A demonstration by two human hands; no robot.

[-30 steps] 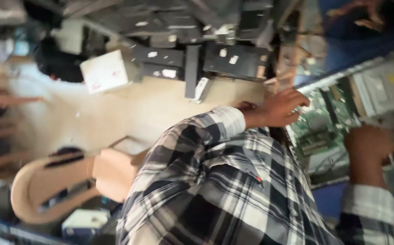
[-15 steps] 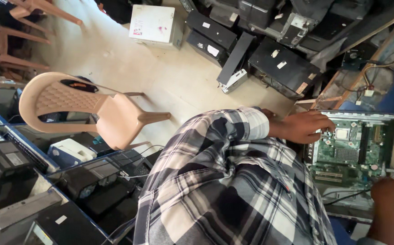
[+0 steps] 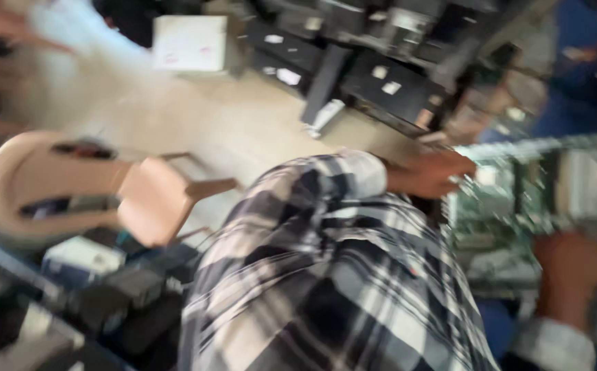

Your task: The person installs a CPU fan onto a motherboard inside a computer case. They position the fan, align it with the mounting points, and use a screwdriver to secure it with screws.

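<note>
Fingers of our left hand (image 3: 430, 173) resting on the green board's (image 3: 490, 206) left edge, right hand (image 3: 573, 269) at its lower edge, grip too blurred for us to tell

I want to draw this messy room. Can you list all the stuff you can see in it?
open computer case: one, green board inside, right side, blurred
plastic chair: one, tan, on the floor at left
black computer cases: several, stacked along the top
white box: one, top, on the floor
dark devices: several, lower left, too blurred to name
floor: beige
plaid sleeve: one, black and white, centre
left hand: at the case's edge
right hand: by the case, lower right
</note>
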